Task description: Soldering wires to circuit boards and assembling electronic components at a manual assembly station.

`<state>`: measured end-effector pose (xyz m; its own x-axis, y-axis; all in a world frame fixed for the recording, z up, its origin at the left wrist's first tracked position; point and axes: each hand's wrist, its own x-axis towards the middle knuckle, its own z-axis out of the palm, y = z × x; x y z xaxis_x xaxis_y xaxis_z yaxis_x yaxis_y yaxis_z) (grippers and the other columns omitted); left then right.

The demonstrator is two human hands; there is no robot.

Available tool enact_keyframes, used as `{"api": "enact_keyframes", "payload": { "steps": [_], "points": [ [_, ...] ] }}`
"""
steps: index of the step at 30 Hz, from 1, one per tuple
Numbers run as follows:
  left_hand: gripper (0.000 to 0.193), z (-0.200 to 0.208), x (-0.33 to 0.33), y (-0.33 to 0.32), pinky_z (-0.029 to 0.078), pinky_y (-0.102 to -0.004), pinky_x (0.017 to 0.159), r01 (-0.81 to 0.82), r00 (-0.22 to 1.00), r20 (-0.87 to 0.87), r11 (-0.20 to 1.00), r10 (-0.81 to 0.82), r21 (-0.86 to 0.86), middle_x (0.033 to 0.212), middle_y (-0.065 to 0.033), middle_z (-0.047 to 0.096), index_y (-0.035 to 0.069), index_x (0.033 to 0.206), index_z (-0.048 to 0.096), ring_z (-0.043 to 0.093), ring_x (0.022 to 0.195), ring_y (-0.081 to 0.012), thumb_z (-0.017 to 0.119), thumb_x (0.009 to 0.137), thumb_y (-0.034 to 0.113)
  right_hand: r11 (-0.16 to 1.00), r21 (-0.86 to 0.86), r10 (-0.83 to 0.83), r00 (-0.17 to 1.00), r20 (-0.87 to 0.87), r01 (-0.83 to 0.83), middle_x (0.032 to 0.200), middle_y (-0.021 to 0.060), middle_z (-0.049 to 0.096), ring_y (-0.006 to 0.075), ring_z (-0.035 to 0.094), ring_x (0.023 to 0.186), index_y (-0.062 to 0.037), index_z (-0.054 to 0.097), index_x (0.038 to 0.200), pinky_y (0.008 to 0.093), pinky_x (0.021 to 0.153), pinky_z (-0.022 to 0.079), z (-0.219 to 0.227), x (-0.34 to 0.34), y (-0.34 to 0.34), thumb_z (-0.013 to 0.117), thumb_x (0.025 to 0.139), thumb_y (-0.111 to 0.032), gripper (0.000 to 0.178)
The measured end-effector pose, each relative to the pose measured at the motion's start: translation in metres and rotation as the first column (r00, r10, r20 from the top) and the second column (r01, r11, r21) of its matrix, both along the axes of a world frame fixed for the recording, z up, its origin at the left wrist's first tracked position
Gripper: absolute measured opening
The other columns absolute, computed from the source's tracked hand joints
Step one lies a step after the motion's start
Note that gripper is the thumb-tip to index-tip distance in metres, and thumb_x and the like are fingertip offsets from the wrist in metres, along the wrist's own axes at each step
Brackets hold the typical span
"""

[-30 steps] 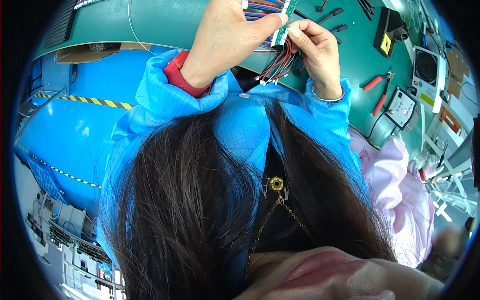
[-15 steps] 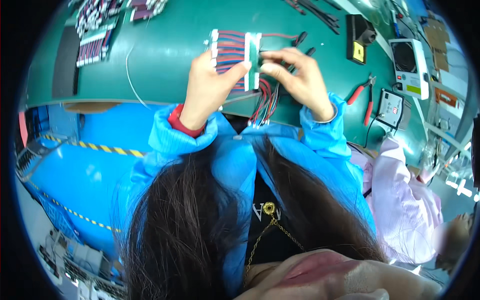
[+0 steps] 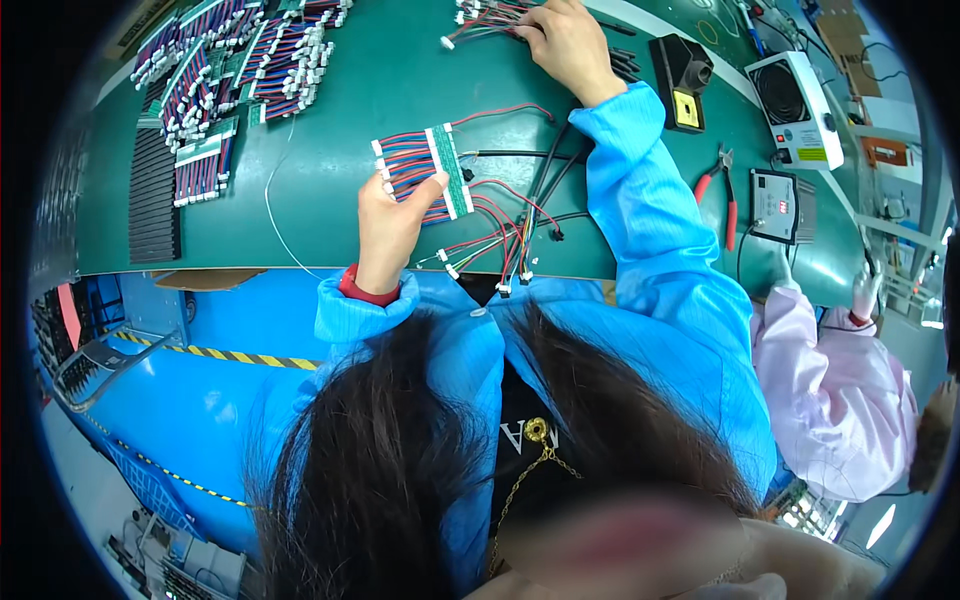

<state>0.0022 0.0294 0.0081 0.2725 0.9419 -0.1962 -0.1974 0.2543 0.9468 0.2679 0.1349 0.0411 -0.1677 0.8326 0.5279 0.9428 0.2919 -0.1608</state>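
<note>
My left hand (image 3: 390, 222) grips a green and white circuit board (image 3: 455, 180) by its near part, thumb on top. A row of red, blue and black wires (image 3: 405, 160) with white connectors runs from its left side. From the right side, loose red and black leads (image 3: 490, 215) spread over the bench, some ending in small white plugs near the front edge. At the far side of the bench my right hand (image 3: 572, 48) has its fingers curled over a bunch of thin red and black wire leads (image 3: 490, 22); its fingertips are partly hidden.
Several wired boards (image 3: 285, 70) lie piled at the far left, beside a black ribbed tray (image 3: 152, 200). To the right are a soldering stand (image 3: 685, 80), red-handled cutters (image 3: 730, 195), a control box (image 3: 775, 205) and a white fan unit (image 3: 795, 110). A co-worker's pink sleeve (image 3: 815, 350) shows at right.
My right hand has left the board's right side and reached far across to the wire leads. My left hand and the board sit slightly lower and further left in view.
</note>
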Motion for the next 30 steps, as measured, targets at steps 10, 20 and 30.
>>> {"api": "enact_keyframes", "payload": {
  "steps": [10, 20, 30],
  "points": [
    [0.017, 0.000, 0.001, 0.002, 0.052, -0.0257, 0.068, -0.007, 1.000, 0.004, 1.000, 0.007, 0.002, 0.089, -0.0051, 0.069, -0.001, 0.099, 0.066, 0.064, 0.076, -0.0102, 0.067, 0.083, 0.001, 0.996, -0.015, 0.087, 0.995, -0.056, -0.088, 0.077, 0.0157, 0.061, 0.0356, 0.057, 0.080, -0.0036, 0.066, 0.079, 0.0435, 0.073, 0.046, 0.009, 0.003, 0.000, 0.067, 0.078, -0.016, 0.012],
    [0.017, -0.001, 0.000, -0.001, 0.052, -0.0258, 0.068, -0.010, 1.000, -0.002, 1.000, 0.010, -0.004, 0.089, -0.0055, 0.069, -0.002, 0.100, 0.066, 0.064, 0.077, -0.0106, 0.067, 0.083, 0.001, 0.982, -0.189, -0.098, 0.888, -0.449, 0.013, 0.072, 0.0166, 0.063, 0.0292, 0.062, 0.066, -0.0020, 0.062, 0.089, 0.0348, 0.060, 0.047, 0.028, 0.010, -0.010, 0.065, 0.086, -0.015, 0.014],
    [0.017, 0.000, 0.000, 0.000, 0.051, -0.0254, 0.067, -0.011, 1.000, -0.011, 1.000, 0.011, -0.001, 0.088, -0.0044, 0.069, -0.002, 0.099, 0.066, 0.064, 0.076, -0.0100, 0.067, 0.083, 0.002, 0.886, -0.421, -0.006, 0.901, -0.434, -0.197, 0.081, 0.0093, 0.067, 0.0218, 0.062, 0.069, -0.0038, 0.065, 0.098, 0.0306, 0.064, 0.049, 0.023, 0.044, -0.061, 0.066, 0.086, -0.015, 0.016]
  ]
}}
